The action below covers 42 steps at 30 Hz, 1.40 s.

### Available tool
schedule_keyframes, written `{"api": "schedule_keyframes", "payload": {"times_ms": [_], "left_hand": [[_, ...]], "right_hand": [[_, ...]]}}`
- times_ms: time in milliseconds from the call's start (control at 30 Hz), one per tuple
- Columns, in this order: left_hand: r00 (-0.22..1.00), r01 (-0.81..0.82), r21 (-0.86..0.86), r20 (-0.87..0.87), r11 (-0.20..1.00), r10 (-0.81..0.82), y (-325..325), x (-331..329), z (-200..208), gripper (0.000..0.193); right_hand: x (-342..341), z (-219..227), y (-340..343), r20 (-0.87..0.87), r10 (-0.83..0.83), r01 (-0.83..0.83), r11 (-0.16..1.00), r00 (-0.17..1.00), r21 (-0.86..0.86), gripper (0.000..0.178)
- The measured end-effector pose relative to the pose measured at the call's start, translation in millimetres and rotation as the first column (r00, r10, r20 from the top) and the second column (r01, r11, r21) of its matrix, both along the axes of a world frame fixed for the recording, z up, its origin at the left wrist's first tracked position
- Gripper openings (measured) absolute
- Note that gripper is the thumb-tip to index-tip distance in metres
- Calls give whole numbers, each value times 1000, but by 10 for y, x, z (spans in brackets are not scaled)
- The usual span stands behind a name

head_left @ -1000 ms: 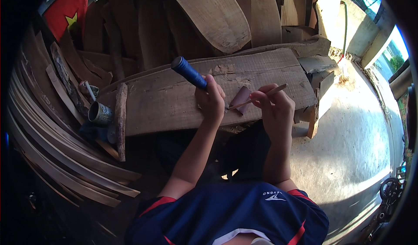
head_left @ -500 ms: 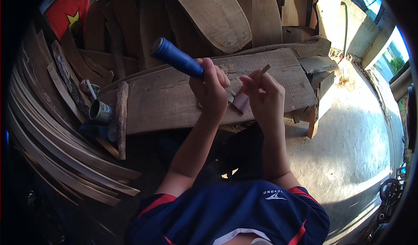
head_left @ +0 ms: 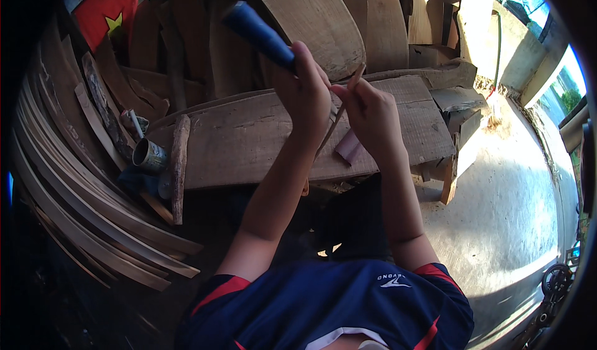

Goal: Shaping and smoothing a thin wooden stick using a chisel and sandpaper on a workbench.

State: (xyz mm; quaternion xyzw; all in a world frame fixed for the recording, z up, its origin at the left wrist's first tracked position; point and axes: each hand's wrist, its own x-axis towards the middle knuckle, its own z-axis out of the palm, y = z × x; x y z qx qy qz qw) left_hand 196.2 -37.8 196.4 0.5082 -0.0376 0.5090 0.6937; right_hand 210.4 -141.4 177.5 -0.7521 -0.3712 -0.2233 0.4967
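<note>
Here, left grip (head_left: 305,95) clasps blue handle (head_left: 260,36); right grip (head_left: 373,115) pinches wooden stick (head_left: 333,125) near one end.

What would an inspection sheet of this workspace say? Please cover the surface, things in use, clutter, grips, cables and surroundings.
Surface: wide wooden plank in front of the person.
Things in use: blue-handled tool, its other end mostly hidden; thin wooden stick.
Clutter: curled reddish-brown sheet on the plank; can beside a rough piece of wood at the plank's left.
Left grip: closed around the blue handle.
Right grip: pinching the stick.
Cables: nothing seen.
Surroundings: red flag with a yellow star, upper left; stacked wooden strips at left; sunlit floor at right.
</note>
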Motion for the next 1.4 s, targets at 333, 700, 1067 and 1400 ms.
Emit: {"api": "schedule_keyframes", "payload": {"times_ms": [333, 700, 1067, 1400], "left_hand": [[999, -26, 22, 22, 999, 25, 5, -33, 42, 31], [999, 36, 5, -15, 999, -36, -64, -137, 3, 28], [999, -30, 10, -30, 1000, 30, 56, -86, -260, 30], [998, 66, -45, -8, 997, -66, 43, -131, -201, 31]], "right_hand": [[-96, -108, 92, -23, 84, -80, 985, 996, 156, 17], [-132, -179, 85, 9, 45, -46, 973, 999, 228, 20], [-156, -191, 111, -5, 37, -35, 977, 999, 211, 19], [-192, -163, 113, -13, 62, -57, 972, 998, 228, 16]]}}
